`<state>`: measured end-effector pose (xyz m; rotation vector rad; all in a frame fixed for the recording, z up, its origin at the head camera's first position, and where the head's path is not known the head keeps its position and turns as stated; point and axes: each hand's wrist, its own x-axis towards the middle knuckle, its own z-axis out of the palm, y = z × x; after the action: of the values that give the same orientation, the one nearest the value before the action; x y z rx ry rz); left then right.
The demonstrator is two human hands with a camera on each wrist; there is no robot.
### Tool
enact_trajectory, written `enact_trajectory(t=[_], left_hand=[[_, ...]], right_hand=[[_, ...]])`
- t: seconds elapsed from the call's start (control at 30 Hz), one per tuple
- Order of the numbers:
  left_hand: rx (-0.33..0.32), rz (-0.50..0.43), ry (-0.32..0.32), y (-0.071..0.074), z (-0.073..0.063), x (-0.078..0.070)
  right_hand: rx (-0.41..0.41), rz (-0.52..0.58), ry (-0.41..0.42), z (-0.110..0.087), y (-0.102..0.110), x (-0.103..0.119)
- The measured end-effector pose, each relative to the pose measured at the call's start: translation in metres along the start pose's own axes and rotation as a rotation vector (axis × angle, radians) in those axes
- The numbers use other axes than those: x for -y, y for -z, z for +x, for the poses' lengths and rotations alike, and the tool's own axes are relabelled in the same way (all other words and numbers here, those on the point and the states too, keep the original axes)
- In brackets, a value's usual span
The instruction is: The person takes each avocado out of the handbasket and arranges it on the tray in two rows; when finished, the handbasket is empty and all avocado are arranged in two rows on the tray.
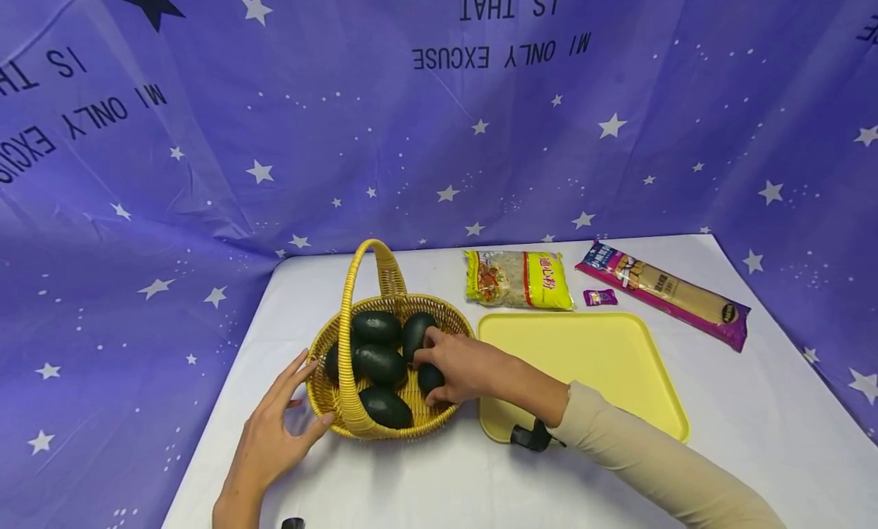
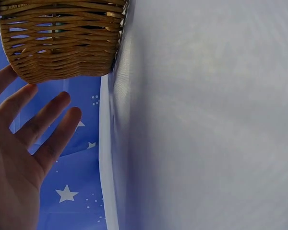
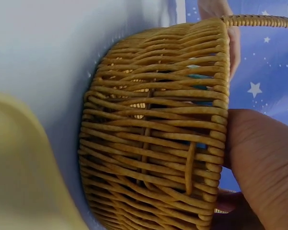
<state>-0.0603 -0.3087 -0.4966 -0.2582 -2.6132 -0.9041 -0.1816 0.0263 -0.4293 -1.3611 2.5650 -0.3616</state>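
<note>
A yellow wicker basket (image 1: 461,322) with a tall arched handle stands on the white table, holding several dark green avocados (image 1: 381,365). My right hand (image 1: 456,365) reaches over the basket's right rim and grips an avocado (image 1: 429,378) there, thumb on the near side and fingers on the far side. In the right wrist view the basket wall (image 3: 153,129) hides that avocado. At the left rim my left hand (image 1: 277,430) spreads its fingers against the basket. The left wrist view shows those fingers (image 2: 48,120) fairly straight beside the woven side.
A yellow tray (image 1: 562,354) lies right of the basket, under the right forearm. Behind it are a yellow pasta bag (image 1: 519,280), a small purple packet (image 1: 600,297) and a long purple noodle pack (image 1: 668,293). A purple star-printed cloth (image 1: 384,171) hangs behind the table.
</note>
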Motion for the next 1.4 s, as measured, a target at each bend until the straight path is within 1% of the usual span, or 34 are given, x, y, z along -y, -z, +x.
enact_trajectory(t=[0.13, 0.23, 0.4, 0.57, 0.7, 0.77, 0.87, 0.97, 1.07, 1.2, 1.4], left_hand=[[0.022, -0.015, 0.028, -0.001, 0.001, 0.001], [0.028, -0.015, 0.034, -0.001, 0.002, 0.001], [0.029, -0.006, 0.033, -0.002, 0.003, 0.002], [0.009, 0.008, 0.014, -0.001, 0.002, 0.001], [-0.016, 0.011, -0.019, -0.001, 0.003, 0.003], [-0.023, 0.006, -0.035, -0.001, 0.003, 0.004], [-0.012, -0.005, -0.042, -0.004, 0.004, 0.004], [0.005, -0.006, -0.041, -0.007, 0.005, 0.001], [0.006, -0.008, -0.033, -0.008, 0.003, -0.001], [-0.002, -0.02, -0.032, -0.004, 0.001, -0.002], [0.009, -0.023, -0.026, 0.001, 0.001, -0.001]], right_hand=[[-0.007, 0.018, -0.006, 0.001, 0.0, -0.003], [-0.005, 0.036, 0.0, 0.002, 0.0, -0.005], [-0.002, 0.052, 0.014, 0.002, 0.0, -0.009], [-0.031, 0.061, 0.057, 0.0, 0.001, -0.012], [-0.079, 0.092, 0.107, -0.003, 0.005, -0.015], [-0.119, 0.114, 0.133, -0.006, 0.008, -0.017], [-0.181, 0.142, 0.154, -0.011, 0.012, -0.02], [-0.236, 0.145, 0.164, -0.017, 0.014, -0.023], [-0.261, 0.143, 0.17, -0.021, 0.016, -0.025], [-0.294, 0.142, 0.175, -0.025, 0.02, -0.027], [-0.387, 0.161, 0.186, -0.031, 0.03, -0.035]])
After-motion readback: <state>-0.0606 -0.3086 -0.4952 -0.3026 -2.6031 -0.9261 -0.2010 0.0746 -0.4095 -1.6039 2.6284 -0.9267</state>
